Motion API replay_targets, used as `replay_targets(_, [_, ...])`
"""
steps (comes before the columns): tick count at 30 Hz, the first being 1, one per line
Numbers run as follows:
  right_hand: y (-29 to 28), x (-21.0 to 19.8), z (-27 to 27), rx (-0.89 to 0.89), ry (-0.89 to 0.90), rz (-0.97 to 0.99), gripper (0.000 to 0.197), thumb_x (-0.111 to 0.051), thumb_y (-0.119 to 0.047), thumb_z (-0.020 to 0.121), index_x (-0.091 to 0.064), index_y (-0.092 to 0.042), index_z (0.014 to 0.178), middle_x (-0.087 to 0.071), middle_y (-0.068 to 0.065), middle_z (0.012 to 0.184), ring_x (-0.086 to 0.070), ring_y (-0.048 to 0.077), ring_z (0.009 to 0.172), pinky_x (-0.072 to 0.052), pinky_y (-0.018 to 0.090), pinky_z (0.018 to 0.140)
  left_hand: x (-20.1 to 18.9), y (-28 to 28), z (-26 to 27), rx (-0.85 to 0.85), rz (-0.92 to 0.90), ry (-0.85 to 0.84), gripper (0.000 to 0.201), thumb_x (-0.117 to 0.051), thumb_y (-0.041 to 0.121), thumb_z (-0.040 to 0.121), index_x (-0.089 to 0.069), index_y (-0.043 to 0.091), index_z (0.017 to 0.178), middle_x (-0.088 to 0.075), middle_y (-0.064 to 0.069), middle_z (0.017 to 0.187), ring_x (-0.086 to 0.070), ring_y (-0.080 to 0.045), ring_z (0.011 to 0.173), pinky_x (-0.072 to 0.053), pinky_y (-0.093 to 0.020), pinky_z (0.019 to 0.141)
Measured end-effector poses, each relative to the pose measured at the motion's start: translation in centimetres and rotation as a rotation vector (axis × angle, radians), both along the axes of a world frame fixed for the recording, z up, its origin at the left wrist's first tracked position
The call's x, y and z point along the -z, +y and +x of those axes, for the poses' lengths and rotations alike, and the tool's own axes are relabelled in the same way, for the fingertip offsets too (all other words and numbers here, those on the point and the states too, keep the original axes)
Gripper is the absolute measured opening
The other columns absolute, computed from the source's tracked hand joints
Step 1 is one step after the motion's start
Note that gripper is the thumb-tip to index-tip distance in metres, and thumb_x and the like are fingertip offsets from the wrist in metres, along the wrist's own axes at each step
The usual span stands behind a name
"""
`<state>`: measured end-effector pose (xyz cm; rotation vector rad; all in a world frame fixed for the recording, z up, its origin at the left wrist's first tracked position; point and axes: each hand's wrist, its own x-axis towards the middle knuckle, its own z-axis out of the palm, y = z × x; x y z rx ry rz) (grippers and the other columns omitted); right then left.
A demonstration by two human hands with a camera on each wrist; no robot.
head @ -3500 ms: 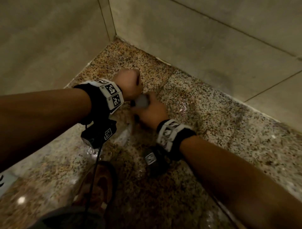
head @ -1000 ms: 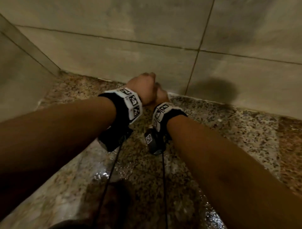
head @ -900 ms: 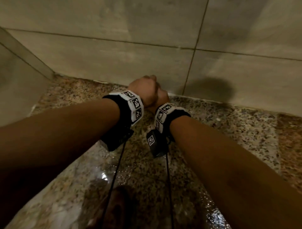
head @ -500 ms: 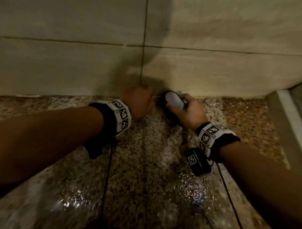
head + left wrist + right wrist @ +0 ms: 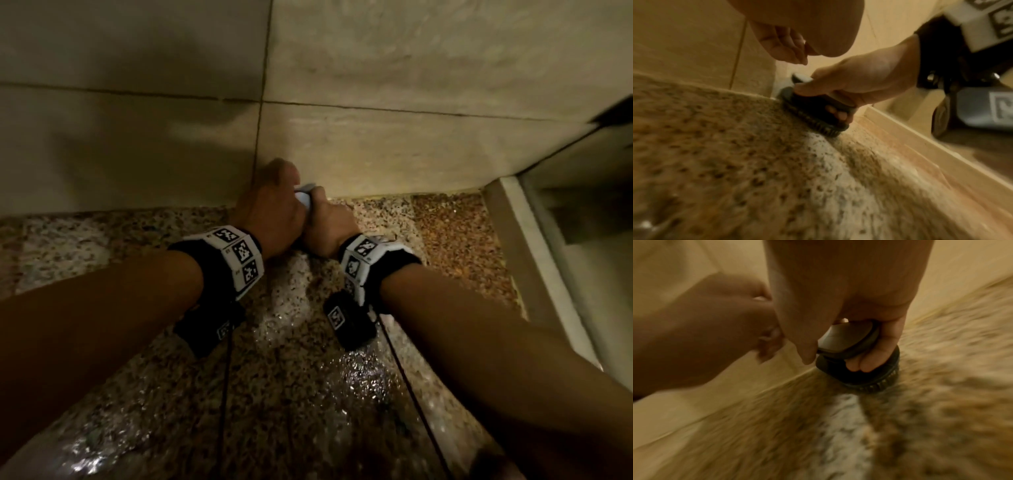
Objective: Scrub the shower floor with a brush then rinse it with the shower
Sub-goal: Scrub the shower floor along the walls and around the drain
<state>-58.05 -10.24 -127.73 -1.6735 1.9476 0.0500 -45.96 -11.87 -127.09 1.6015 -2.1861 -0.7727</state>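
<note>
A dark scrub brush with a pale-topped handle (image 5: 305,198) (image 5: 813,116) (image 5: 859,373) stands bristles-down on the wet speckled granite shower floor (image 5: 308,377), right at the foot of the tiled wall. My right hand (image 5: 325,229) (image 5: 859,81) (image 5: 838,288) grips its handle, with the fingers curled underneath. My left hand (image 5: 270,209) (image 5: 781,43) (image 5: 715,321) hovers close on the left of the brush, its fingers loosely bent and holding nothing. In the head view it partly covers the brush.
The beige tiled wall (image 5: 376,137) rises straight behind the brush. A pale raised curb (image 5: 534,257) borders the floor on the right. Water glistens on the floor in front of my arms (image 5: 359,377). Thin black cables hang from both wrist cameras.
The scrubbing has shifted right along the wall, away from the left corner. Half a second ago my hands were apart; now the left hand is close against the right one again.
</note>
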Motion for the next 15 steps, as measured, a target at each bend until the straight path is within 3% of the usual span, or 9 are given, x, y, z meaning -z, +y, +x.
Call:
replay_targets(3, [-0.1,0.2,2.0,-0.153,-0.008,0.049,0.04,-0.053,-0.032,0.097,-0.051,-0.013,0.132,-0.06,0.014,0.127,-0.057,0.032,0.116,-0.043,0.035,0.089,-0.5,-0.4,-0.2,0.059,-0.079,0.026,0.033,-0.049,0.015,0.091,-0.04,0.003,0.121,-0.06,-0.019,0.1,-0.058,-0.039,0.084,-0.033,-0.033,0.064])
replay_targets(5, [0.1,0.4,2.7,-0.221,-0.043,0.006,0.038,-0.055,-0.035,0.095,-0.058,-0.012,0.125,-0.062,0.015,0.122,-0.059,0.032,0.109,-0.046,0.036,0.087,-0.9,-0.9,0.4,0.057,-0.105,0.018,0.033,-0.05,0.012,0.089,-0.041,0.0,0.119,-0.06,-0.022,0.102,-0.058,-0.041,0.084,-0.034,-0.034,0.063])
replay_targets(7, [0.2,0.7,1.5,-0.234,-0.045,-0.072,0.046,-0.058,-0.043,0.091,-0.055,-0.013,0.125,-0.065,0.014,0.114,-0.062,0.033,0.1,-0.047,0.036,0.08,-1.0,-0.7,1.0,0.01,-0.104,-0.051,0.034,-0.052,0.015,0.09,-0.04,0.002,0.12,-0.063,-0.021,0.097,-0.059,-0.04,0.08,-0.036,-0.034,0.06])
replay_targets(10, [0.5,1.2,-3.9,-0.104,-0.107,-0.111,0.063,-0.063,-0.053,0.085,-0.046,-0.018,0.134,-0.064,0.014,0.116,-0.062,0.036,0.102,-0.048,0.036,0.078,-0.9,-0.1,0.9,-0.041,-0.14,-0.143,0.039,-0.05,0.02,0.092,-0.039,0.003,0.125,-0.063,-0.022,0.091,-0.06,-0.04,0.077,-0.041,-0.037,0.061])
replay_targets(15, [0.5,0.0,-17.4,0.095,0.003,-0.029,0.073,-0.065,-0.043,0.085,-0.025,-0.029,0.145,-0.06,0.018,0.124,-0.059,0.039,0.108,-0.044,0.034,0.078,-1.4,-0.2,-2.6,-0.061,-0.139,-0.191,0.026,-0.05,0.021,0.089,-0.047,0.008,0.11,-0.063,-0.019,0.097,-0.061,-0.04,0.085,-0.042,-0.036,0.066])
